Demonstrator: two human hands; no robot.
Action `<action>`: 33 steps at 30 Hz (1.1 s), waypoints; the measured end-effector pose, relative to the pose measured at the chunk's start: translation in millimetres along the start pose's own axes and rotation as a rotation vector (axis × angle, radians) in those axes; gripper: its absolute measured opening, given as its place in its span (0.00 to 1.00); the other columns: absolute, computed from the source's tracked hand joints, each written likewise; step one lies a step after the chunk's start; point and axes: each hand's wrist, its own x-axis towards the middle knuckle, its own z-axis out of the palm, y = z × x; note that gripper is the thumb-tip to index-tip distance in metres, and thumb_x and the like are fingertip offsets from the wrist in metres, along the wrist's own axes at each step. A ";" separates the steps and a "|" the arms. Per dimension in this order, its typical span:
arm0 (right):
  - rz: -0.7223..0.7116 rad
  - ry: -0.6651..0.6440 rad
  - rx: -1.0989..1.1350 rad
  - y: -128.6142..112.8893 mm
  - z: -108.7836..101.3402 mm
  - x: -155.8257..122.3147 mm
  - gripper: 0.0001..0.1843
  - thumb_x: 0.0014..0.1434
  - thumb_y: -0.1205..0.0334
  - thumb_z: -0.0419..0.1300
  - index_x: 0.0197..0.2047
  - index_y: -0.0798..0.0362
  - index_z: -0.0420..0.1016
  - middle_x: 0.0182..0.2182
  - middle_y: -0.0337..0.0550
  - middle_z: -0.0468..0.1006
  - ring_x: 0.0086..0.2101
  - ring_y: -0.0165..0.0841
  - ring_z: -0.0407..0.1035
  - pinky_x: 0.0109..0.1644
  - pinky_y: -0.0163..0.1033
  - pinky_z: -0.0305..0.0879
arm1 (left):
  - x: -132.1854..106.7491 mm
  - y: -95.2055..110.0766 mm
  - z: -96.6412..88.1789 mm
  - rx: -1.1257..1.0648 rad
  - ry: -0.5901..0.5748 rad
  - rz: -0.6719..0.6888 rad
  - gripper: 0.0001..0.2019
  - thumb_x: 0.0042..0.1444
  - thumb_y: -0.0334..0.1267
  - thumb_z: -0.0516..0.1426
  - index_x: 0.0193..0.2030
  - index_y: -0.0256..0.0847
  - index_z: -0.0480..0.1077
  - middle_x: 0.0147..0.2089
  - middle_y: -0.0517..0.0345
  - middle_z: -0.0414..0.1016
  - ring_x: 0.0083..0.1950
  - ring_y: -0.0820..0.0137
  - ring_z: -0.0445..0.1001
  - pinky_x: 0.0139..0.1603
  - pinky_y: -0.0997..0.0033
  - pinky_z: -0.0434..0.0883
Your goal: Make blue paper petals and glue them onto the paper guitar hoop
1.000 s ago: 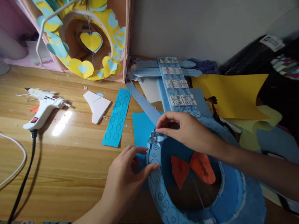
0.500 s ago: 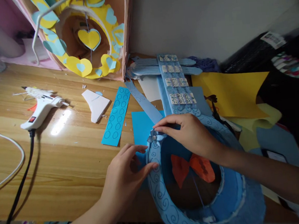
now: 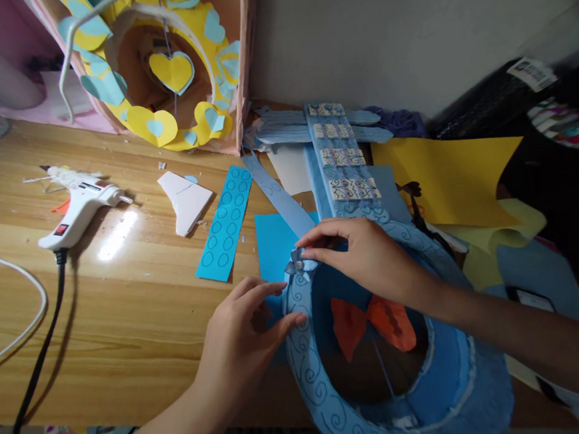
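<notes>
A blue paper-covered ring [image 3: 309, 376] with curly line drawings stands at lower centre, an orange paper bow [image 3: 397, 322] on a string in its opening. On the ring's upper left rim sits a small grey-blue paper flower [image 3: 301, 265]. My right hand [image 3: 367, 251] pinches the flower's upper petal between thumb and fingertips. My left hand [image 3: 251, 334] grips the ring's left edge below the flower, thumb on the front face. Its remaining fingers are partly hidden behind the edge. From the ring's top runs a blue neck [image 3: 342, 173] with several patterned strips across it.
A white glue gun [image 3: 82, 200] with a black cord lies at left. A blue strip with drawn circles [image 3: 225, 225] and a white cut piece [image 3: 188, 201] lie mid-table. A box with yellow hearts [image 3: 242, 67] stands behind; yellow paper [image 3: 457, 177] and a phone [image 3: 531, 299] are right.
My right fingertips have shifted slightly on the flower, and more of its petals show. My left hand stays at the ring's edge.
</notes>
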 end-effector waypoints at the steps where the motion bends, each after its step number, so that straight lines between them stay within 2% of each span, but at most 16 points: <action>1: 0.002 0.000 -0.008 -0.1 0.0 0.0 0.05 0.55 0.66 0.61 0.35 0.48 0.78 0.34 0.38 0.79 0.38 0.33 0.72 0.41 0.37 0.68 | 0.0 -0.1 0.1 -0.002 0.001 -0.001 0.16 0.52 0.49 0.61 0.45 0.46 0.72 0.34 0.60 0.68 0.28 0.75 0.63 0.26 0.75 0.61; 7: 0.021 -0.046 -0.031 -0.6 -2.1 2.7 0.02 0.55 0.63 0.62 0.32 0.49 0.76 0.31 0.37 0.79 0.35 0.33 0.72 0.37 0.36 0.66 | -0.7 1.2 0.0 -0.006 0.012 0.004 0.16 0.52 0.48 0.61 0.45 0.45 0.72 0.33 0.60 0.68 0.27 0.75 0.63 0.25 0.75 0.61; 12: 0.003 -0.090 -0.073 -2.1 -6.0 5.9 0.05 0.56 0.59 0.61 0.31 0.49 0.76 0.29 0.36 0.79 0.33 0.32 0.72 0.35 0.36 0.64 | -0.3 1.0 -0.2 -0.014 0.009 0.005 0.15 0.52 0.48 0.61 0.45 0.45 0.72 0.34 0.60 0.68 0.27 0.75 0.63 0.25 0.76 0.61; 17: 0.001 -0.103 0.017 -2.3 -6.2 9.3 0.03 0.54 0.60 0.63 0.32 0.50 0.75 0.28 0.36 0.78 0.31 0.31 0.72 0.33 0.35 0.65 | 0.4 1.7 0.3 -0.004 0.019 0.009 0.16 0.52 0.48 0.61 0.45 0.44 0.72 0.34 0.59 0.69 0.27 0.75 0.64 0.25 0.76 0.61; 24: 0.009 -0.067 0.136 1.8 -2.4 9.9 0.03 0.55 0.62 0.62 0.34 0.51 0.73 0.29 0.38 0.78 0.32 0.32 0.74 0.34 0.35 0.68 | -0.7 0.4 0.8 -0.019 0.017 0.010 0.16 0.52 0.48 0.61 0.46 0.45 0.72 0.34 0.59 0.68 0.27 0.75 0.63 0.26 0.76 0.62; 28: -0.027 0.003 0.086 0.0 0.5 5.3 0.03 0.56 0.62 0.62 0.33 0.50 0.71 0.27 0.34 0.77 0.31 0.29 0.73 0.34 0.34 0.66 | -0.8 -0.1 0.6 -0.018 0.017 0.012 0.16 0.52 0.48 0.61 0.45 0.45 0.72 0.33 0.60 0.67 0.27 0.75 0.63 0.25 0.76 0.62; 33: -0.061 0.107 -0.016 -2.7 5.2 -2.3 0.03 0.55 0.62 0.63 0.30 0.49 0.76 0.28 0.34 0.79 0.32 0.31 0.73 0.36 0.36 0.66 | -0.7 2.4 -0.2 -0.027 0.010 0.006 0.16 0.53 0.48 0.60 0.45 0.44 0.72 0.32 0.59 0.67 0.27 0.75 0.63 0.25 0.76 0.61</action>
